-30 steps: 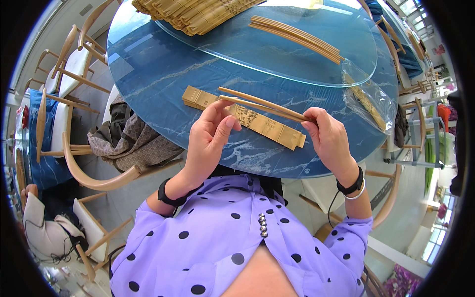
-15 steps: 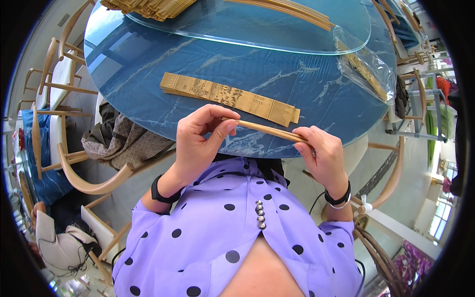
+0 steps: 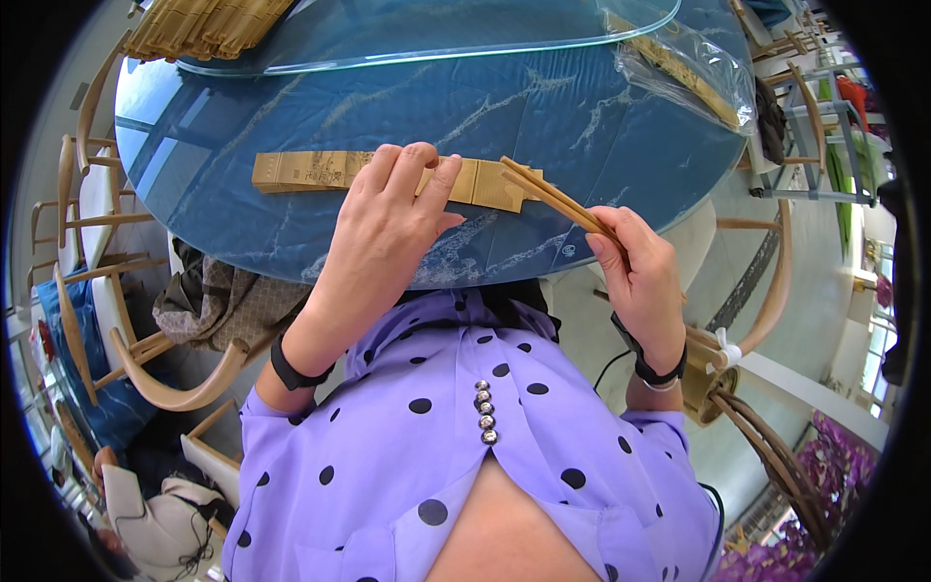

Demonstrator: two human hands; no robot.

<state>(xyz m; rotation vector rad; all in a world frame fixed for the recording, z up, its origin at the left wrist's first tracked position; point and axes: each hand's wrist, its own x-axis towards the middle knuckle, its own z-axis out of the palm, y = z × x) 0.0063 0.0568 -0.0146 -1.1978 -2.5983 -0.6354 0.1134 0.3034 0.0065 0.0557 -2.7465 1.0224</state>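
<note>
So the right hand (image 3: 640, 267) has a pair of wooden chopsticks (image 3: 558, 200) closed up between thumb and fingers, pretty snug, with no real gap in the grip; the sticks lie nearly side by side and slant up to the left, and a bit of the back end pokes out past the far side of the hand; their tips overlap the right end of a flat stack of gold paper chopstick sleeves (image 3: 305, 173) in this view, though I can't tell if they actually touch it.

The left hand (image 3: 398, 199) is over the middle of that stack, palm down, fingers half curled and thumb a little apart from them; I honestly can't tell whether the fingertips have hold of the top sleeve or are just resting there, since the hand covers that part.

The stack lies flat and roughly crosswise on a round blue marble-look tabletop (image 3: 291, 228), near the edge by the person; beyond it there's the rim of a clear glass turntable (image 3: 465, 50), with a big pile of filled gold sleeves (image 3: 199, 27) at the upper left; over on the upper right sits a crinkly clear plastic bag (image 3: 732, 87) with a long gold packet (image 3: 684, 70) inside; a brown patterned bag or garment (image 3: 247, 303) is bunched on the chair at the left.
</note>
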